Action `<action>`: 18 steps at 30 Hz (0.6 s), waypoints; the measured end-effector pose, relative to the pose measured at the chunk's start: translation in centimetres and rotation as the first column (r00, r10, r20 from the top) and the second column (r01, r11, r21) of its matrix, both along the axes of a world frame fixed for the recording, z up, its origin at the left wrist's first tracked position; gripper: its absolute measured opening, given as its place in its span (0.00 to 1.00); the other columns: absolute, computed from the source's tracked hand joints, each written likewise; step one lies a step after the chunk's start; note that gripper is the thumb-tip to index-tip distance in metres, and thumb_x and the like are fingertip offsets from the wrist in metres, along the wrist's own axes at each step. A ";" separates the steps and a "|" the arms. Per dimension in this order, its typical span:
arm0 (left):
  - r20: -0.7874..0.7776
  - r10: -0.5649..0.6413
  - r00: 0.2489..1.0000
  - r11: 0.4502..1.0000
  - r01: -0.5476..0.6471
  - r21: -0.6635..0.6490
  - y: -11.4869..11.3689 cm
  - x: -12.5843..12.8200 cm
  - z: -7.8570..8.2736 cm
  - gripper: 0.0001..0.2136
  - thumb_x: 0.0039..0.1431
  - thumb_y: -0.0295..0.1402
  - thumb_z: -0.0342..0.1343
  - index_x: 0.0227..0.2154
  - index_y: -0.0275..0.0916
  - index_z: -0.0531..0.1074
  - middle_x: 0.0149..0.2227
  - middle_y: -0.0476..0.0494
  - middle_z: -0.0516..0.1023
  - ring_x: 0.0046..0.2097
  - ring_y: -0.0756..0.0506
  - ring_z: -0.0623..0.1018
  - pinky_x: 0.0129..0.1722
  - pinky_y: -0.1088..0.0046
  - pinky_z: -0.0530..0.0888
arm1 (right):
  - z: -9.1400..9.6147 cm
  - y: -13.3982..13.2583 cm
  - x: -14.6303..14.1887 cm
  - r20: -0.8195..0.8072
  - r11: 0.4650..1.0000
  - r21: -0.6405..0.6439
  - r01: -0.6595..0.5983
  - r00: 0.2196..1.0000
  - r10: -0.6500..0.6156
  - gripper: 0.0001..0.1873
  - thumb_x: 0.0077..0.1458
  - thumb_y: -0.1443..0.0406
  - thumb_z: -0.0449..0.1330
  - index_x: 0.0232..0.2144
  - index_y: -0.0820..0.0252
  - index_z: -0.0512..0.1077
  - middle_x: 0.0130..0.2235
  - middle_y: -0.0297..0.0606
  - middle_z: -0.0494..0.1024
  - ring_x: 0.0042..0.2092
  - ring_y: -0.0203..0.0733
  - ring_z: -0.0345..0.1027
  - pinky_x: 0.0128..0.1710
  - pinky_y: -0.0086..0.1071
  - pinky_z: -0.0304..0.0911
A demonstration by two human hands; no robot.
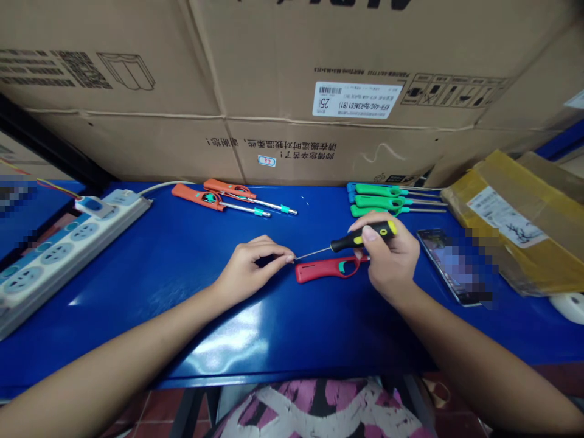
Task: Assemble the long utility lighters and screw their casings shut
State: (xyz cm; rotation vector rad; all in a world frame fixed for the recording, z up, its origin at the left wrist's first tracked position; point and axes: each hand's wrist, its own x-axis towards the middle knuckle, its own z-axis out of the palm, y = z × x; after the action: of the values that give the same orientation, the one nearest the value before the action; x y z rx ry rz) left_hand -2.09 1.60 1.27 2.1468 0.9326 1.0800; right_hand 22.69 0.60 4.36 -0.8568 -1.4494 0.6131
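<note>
My right hand (390, 258) grips a black and yellow screwdriver (360, 237) and also holds the rear of a red stick lighter (326, 269) that lies on the blue table (182, 286). The screwdriver's thin shaft points left. My left hand (255, 264) is closed in a pinch at the shaft's tip, just left of the lighter's front end; what the fingertips hold, if anything, is too small to see.
Two orange stick lighters (214, 196) lie at the back middle, three green ones (376, 199) at the back right. A white power strip (59, 249) sits at left, a phone (449, 264) and a taped parcel (515, 219) at right. Cardboard boxes (292, 91) wall the back.
</note>
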 end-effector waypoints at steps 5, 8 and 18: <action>-0.028 -0.026 0.999 0.998 0.028 0.053 0.0 0.0 -0.1 0.04 0.64 0.30 0.62 0.37 0.39 0.81 0.36 0.45 0.85 0.36 0.48 0.79 0.40 0.70 0.76 | 0.1 0.2 0.1 -0.061 1.000 0.024 -0.013 0.998 0.015 0.08 0.63 0.60 0.60 0.33 0.56 0.75 0.26 0.31 0.72 0.19 0.32 0.63 0.16 0.28 0.58; -0.035 -0.040 0.999 0.996 0.042 0.072 0.0 0.0 -0.1 0.04 0.64 0.30 0.62 0.37 0.38 0.81 0.36 0.45 0.85 0.35 0.48 0.79 0.39 0.69 0.76 | 0.1 0.1 0.0 -0.040 1.000 -0.009 -0.024 0.999 0.024 0.07 0.63 0.61 0.60 0.34 0.56 0.75 0.28 0.31 0.73 0.20 0.31 0.63 0.17 0.28 0.58; -0.070 -0.067 0.995 0.992 0.073 0.100 0.0 0.0 -0.1 0.05 0.65 0.31 0.61 0.38 0.38 0.81 0.36 0.45 0.85 0.35 0.48 0.79 0.40 0.68 0.75 | -0.3 -0.1 -0.1 0.002 0.999 0.016 -0.044 0.999 0.044 0.07 0.64 0.62 0.59 0.35 0.56 0.75 0.33 0.34 0.76 0.26 0.33 0.66 0.25 0.30 0.62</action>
State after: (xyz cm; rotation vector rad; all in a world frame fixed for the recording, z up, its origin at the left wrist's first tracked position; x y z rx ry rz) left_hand -2.10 1.64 1.16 2.2945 0.8414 1.0479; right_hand 22.60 0.53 4.07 -0.8146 -1.4763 0.6328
